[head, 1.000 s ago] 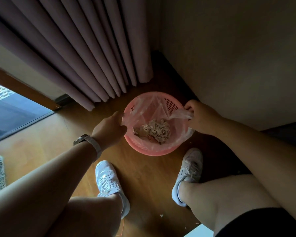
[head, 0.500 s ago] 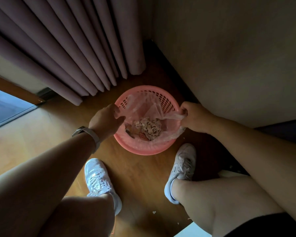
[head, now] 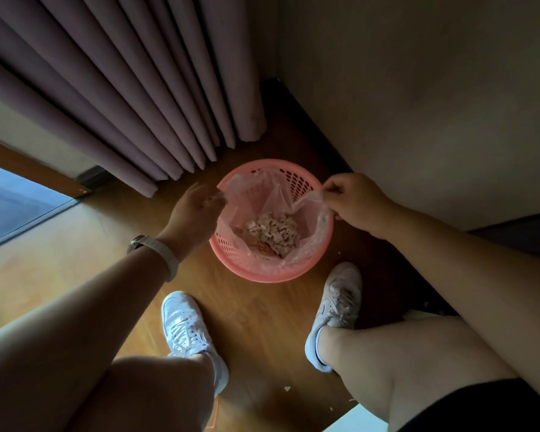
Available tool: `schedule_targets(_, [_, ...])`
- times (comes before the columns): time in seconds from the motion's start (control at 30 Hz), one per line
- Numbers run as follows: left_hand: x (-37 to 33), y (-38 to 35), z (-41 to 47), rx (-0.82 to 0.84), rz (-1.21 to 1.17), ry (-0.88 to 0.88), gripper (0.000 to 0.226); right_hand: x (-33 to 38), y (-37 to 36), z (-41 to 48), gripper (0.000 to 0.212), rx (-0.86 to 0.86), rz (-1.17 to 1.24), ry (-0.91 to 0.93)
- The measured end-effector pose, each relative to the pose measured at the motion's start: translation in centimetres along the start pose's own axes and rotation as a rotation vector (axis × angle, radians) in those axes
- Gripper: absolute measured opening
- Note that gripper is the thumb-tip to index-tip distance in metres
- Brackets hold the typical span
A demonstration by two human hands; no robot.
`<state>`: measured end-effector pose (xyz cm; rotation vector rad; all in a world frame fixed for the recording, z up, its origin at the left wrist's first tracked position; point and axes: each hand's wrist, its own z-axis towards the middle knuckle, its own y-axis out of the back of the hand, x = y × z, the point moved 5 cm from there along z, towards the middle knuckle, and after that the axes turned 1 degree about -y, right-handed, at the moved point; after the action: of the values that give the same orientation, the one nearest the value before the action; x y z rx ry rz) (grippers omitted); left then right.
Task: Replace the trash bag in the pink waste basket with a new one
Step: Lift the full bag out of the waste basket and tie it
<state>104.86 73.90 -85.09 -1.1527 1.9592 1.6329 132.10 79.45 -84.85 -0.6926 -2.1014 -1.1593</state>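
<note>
The pink waste basket (head: 256, 272) with perforated walls stands on the wooden floor in the corner. Inside it sits a thin translucent trash bag (head: 247, 198) with pale crumpled trash (head: 272, 232) at its bottom. My left hand (head: 197, 210) pinches the bag's edge at the basket's left rim. My right hand (head: 353, 201) pinches the bag's edge at the right rim and holds it pulled up off the rim. The bag's far edge hangs loose inside the basket.
Mauve curtains (head: 138, 104) hang just behind the basket on the left. A wall (head: 418, 104) with a dark baseboard runs on the right. My two white shoes (head: 184, 325) (head: 337, 304) stand in front of the basket. Small scraps (head: 287, 388) lie on the floor.
Both hands have lifted the bag's edges off the rim and pulled them apart; more of the basket's perforated wall shows. The camera shifted slightly.
</note>
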Motion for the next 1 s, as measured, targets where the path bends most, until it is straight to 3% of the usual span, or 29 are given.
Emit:
schedule_targets(0.13, [-1.9,0.8,-1.4,0.113,-0.439,0.173,0.008,2.3,-0.4,-0.9,0.011,0.056,0.308,-0.092])
schedule_targets(0.3, [-6.3,1.6,-3.1,0.096,-0.259,0.034,0.009,5.9,-0.7,-2.0,0.011,0.122,0.499,-0.090])
schedule_targets(0.43, [-8.6,2.0,-3.9,-0.024,-0.354,0.029,0.009,8.3,-1.1,-2.3,0.013,0.052,0.620,-0.072])
schedule_targets(0.57, [-8.4,1.5,-4.4,-0.068,-0.506,0.106,0.011,9.3,-1.6,-2.4,0.015,0.053,0.660,-0.028])
schedule_targets(0.7, [-8.2,-0.2,-4.5,0.068,-0.510,0.100,0.015,10.0,-2.1,-2.1,0.014,0.146,0.600,0.004])
schedule_targets(0.83, [-8.9,0.6,-4.0,0.104,-0.629,0.087,0.019,10.8,-1.8,-1.3,0.021,0.163,0.587,0.015])
schedule_targets(1.0, [-9.0,0.7,-3.7,0.082,-0.655,0.107,0.018,10.6,-2.3,-1.4,0.051,0.280,0.543,0.038])
